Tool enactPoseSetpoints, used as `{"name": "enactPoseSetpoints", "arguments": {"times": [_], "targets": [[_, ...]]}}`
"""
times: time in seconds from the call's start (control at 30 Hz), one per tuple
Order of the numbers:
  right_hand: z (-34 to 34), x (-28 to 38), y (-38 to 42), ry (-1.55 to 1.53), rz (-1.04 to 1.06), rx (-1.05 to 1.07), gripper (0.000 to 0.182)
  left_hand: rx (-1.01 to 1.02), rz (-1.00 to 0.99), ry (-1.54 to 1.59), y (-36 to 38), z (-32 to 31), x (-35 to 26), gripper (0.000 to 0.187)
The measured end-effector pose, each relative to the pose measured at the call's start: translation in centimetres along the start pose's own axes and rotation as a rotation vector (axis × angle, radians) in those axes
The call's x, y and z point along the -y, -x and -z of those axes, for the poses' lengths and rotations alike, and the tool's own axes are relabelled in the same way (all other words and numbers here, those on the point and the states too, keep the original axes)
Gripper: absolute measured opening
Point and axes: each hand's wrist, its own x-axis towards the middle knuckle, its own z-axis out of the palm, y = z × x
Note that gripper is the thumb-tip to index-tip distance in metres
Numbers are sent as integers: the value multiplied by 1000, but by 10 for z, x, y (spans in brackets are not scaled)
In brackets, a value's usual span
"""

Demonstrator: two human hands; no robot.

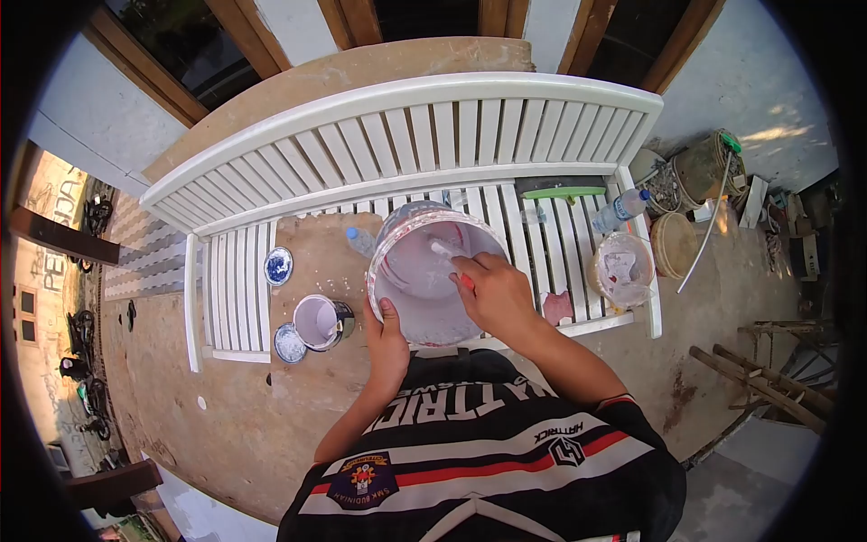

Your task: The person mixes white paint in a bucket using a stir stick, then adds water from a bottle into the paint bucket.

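Note:
A large paint bucket [424,316] is tilted toward me over the white slatted bench, its inside coated in pale, lilac-white paint. My left hand [386,348] grips the bucket's rim at its near left side, thumb on the inside. In my right hand [495,294] is a tool with a red handle [467,282], its paint-covered end [444,247] reaching into the bucket. Left of the bucket, a small open paint can [323,322] stands on a brown board, with two paint-smeared lids [279,266] beside it.
White bench [415,95] with backrest spans the view. On its right are a paint-smeared tub [623,269], a water bottle [621,210], a green-edged tool [564,192] and a pink cloth [557,307]. Buckets [711,167] and a wooden ladder-like frame [763,384] stand farther right.

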Motion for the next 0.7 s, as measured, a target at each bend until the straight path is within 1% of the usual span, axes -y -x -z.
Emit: {"name": "enactPoseSetpoints", "arguments": {"times": [0.1, 0.13, 0.23, 0.3, 0.4, 0.5, 0.53, 0.63, 0.7], "targets": [[-6, 3, -1, 84, -34, -81, 20, 15, 26, -3, 11, -1, -16, 55], [-8, 7, -1, 116, -49, -59, 21, 12, 39, -5, 16, -1, -19, 54], [-24, 22, 3, 70, -83, -2, 21, 17, 57, -8, 26, 4, -24, 52], [-40, 32, 11, 4, -44, 2, 22, 28, 47, -1, 29, 9, -25, 51], [-52, 48, 25, -77, -1, 56, 21, 36, 23, 19, 28, 22, -23, 50], [-49, 53, 31, -158, -13, 217, 21, 35, 19, 48, 24, 31, -26, 50], [-50, 51, 33, -183, 10, 213, 21, 39, 17, 60, 24, 32, -29, 51], [-39, 58, 34, -217, -7, 143, 22, 59, 7, 41, 23, 35, -31, 53], [-27, 67, 28, -197, -50, 25, 22, 65, -4, 17, 22, 37, -31, 54]]}}
